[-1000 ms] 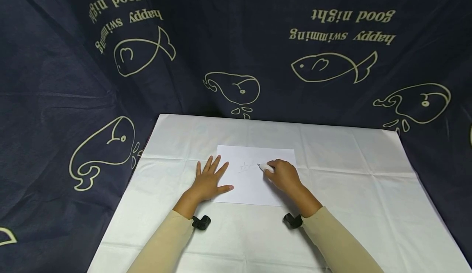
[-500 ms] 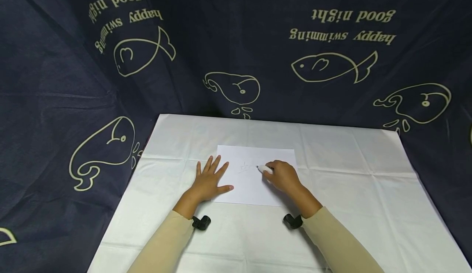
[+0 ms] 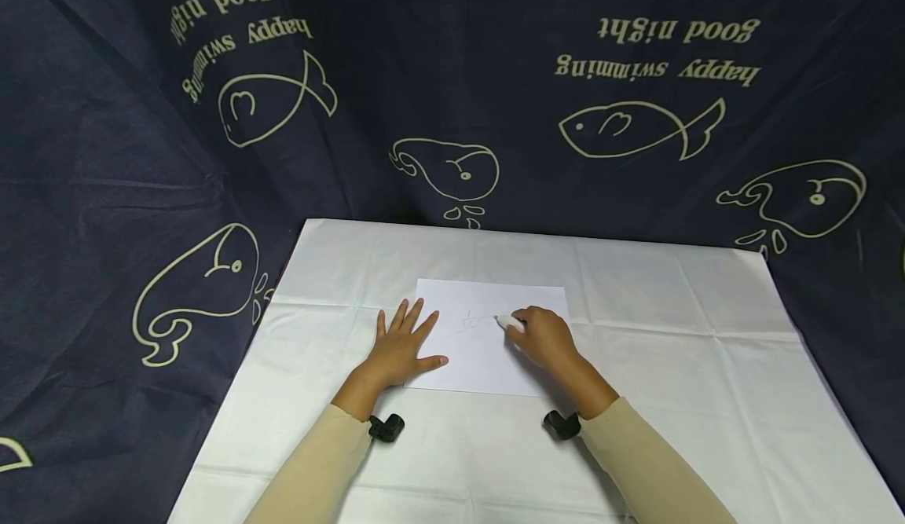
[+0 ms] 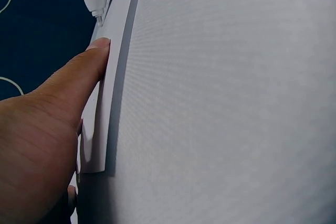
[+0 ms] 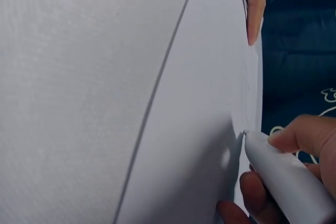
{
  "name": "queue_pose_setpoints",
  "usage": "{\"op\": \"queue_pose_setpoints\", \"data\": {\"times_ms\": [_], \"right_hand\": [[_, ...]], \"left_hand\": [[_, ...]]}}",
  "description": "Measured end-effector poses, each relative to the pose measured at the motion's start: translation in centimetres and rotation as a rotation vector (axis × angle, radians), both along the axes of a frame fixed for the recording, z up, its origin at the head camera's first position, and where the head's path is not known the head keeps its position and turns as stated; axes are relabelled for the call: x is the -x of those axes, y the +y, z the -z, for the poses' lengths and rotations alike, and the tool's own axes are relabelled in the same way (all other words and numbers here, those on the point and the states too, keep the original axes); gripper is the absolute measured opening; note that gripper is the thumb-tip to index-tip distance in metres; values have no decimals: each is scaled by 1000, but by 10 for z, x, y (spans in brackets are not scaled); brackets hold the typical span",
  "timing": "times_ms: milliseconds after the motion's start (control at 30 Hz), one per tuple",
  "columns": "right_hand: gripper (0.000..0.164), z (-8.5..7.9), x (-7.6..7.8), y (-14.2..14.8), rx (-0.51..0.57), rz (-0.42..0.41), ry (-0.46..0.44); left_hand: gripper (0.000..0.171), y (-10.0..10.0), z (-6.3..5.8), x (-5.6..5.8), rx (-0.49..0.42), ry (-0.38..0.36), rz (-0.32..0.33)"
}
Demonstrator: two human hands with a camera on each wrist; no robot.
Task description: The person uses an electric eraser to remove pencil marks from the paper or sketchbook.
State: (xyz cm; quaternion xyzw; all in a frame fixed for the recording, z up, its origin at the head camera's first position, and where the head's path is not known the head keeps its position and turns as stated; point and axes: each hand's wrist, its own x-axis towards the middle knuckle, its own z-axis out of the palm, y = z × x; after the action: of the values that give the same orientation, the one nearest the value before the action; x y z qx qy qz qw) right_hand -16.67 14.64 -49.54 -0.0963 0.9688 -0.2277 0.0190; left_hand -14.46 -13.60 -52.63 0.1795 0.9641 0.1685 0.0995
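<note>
A white sheet of paper [image 3: 459,375] lies on the white-covered table, bearing faint thin strokes [image 3: 470,320] near its middle. My left hand [image 3: 397,351] rests on the sheet's left side with its fingers spread; its thumb [image 4: 79,80] lies along the paper in the left wrist view. In my right hand [image 3: 547,339] I grip a thick white pen [image 5: 286,174] with a tapered nose and narrow tip. The pen's tip meets the paper right of the strokes in the right wrist view. My right palm hides part of the sheet's right side.
A creased white cloth [image 3: 672,398] covers the table around the paper. Behind the table and along its sides hangs a dark blue curtain [image 3: 424,53] with fish and whale outlines and lettering. Black wrist devices [image 3: 386,427] sit at both cuffs.
The pen's tip dipped slightly left and down, then came back up and right. Faint marks now reach a little further right toward the tip. My left hand and the paper have stayed put.
</note>
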Motion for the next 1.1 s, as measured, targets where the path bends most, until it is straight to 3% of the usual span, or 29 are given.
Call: {"op": "queue_pose_setpoints", "data": {"times_ms": [1100], "right_hand": [[29, 1, 2, -4, 7, -4, 7]], "left_hand": [[89, 1, 0, 0, 7, -4, -4]]}}
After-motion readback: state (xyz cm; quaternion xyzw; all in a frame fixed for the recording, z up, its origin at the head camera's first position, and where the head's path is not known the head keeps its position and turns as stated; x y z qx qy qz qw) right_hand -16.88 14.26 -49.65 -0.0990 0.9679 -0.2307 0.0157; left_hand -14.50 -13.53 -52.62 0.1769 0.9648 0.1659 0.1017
